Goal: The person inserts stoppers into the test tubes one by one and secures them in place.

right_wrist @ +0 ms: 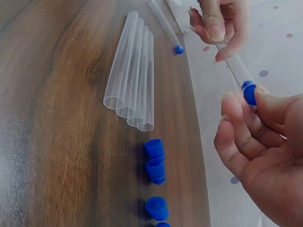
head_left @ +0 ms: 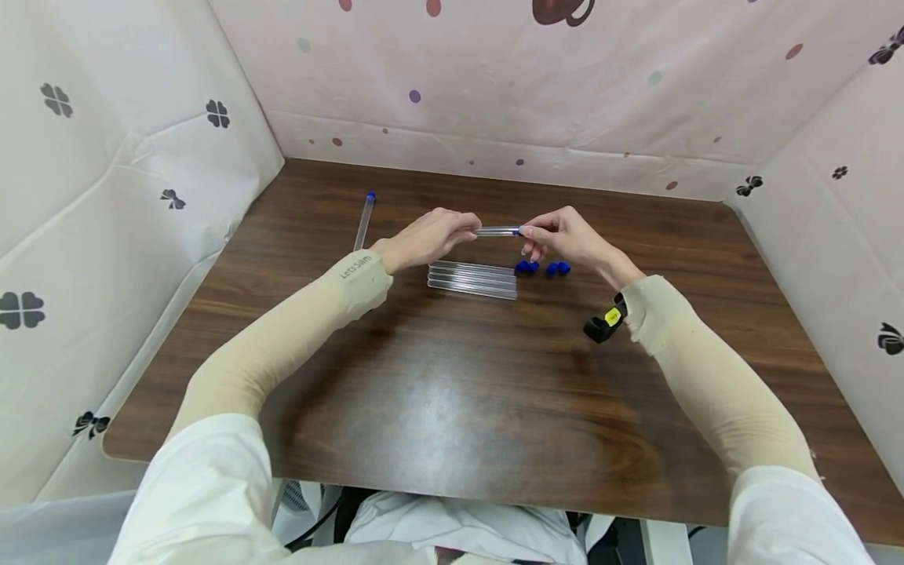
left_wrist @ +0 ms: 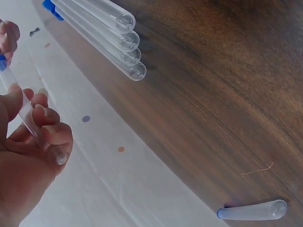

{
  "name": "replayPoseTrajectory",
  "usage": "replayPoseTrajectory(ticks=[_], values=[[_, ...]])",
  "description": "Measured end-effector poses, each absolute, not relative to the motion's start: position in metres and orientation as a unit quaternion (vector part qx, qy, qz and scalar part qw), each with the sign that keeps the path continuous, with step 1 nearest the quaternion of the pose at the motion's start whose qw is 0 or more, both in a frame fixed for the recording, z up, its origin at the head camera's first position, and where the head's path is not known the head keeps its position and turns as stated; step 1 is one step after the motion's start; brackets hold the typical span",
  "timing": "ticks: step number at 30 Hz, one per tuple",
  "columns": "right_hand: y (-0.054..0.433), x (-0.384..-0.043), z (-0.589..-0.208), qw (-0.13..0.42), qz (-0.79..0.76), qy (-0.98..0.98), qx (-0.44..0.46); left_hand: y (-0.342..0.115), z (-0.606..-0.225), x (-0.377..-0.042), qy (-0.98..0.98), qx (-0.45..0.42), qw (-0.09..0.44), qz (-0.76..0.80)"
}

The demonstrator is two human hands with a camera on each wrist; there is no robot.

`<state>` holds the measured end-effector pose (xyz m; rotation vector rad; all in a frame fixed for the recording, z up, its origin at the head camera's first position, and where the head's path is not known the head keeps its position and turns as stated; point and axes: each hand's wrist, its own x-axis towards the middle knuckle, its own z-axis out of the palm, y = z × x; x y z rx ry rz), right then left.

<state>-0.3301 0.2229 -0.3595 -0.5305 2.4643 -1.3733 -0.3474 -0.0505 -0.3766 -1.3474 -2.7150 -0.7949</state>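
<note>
My left hand (head_left: 436, 235) grips a clear test tube (head_left: 497, 231) by its rounded end, above the table. At the tube's open end, my right hand (right_wrist: 265, 137) pinches a blue stopper (right_wrist: 249, 92) between thumb and fingers; the stopper sits at the tube's mouth. Below the hands, several clear test tubes (head_left: 472, 280) without stoppers lie side by side on the table. To their right, several loose blue stoppers (right_wrist: 155, 166) stand in a row. A tube with a blue stopper in its end (head_left: 363, 222) lies apart, beyond my left wrist.
The brown wooden table (head_left: 452, 392) is walled at the back and sides by white patterned sheets (head_left: 494, 94). A black strap with a yellow label (head_left: 611, 317) hangs at my right wrist.
</note>
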Motion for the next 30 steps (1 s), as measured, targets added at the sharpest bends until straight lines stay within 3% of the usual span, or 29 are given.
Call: replayPoseTrajectory(ticks=[12,30], values=[[0.2214,-0.3306,-0.3585,0.193,-0.59,0.775,-0.116,-0.0503,-0.3719,-0.3438,-0.873,-0.423,0.03,-0.243],[0.2245,-0.329,-0.3613,0.212,-0.621,0.746,-0.114,-0.044,-0.3731,-0.3397,-0.876,-0.423,0.045,-0.226]])
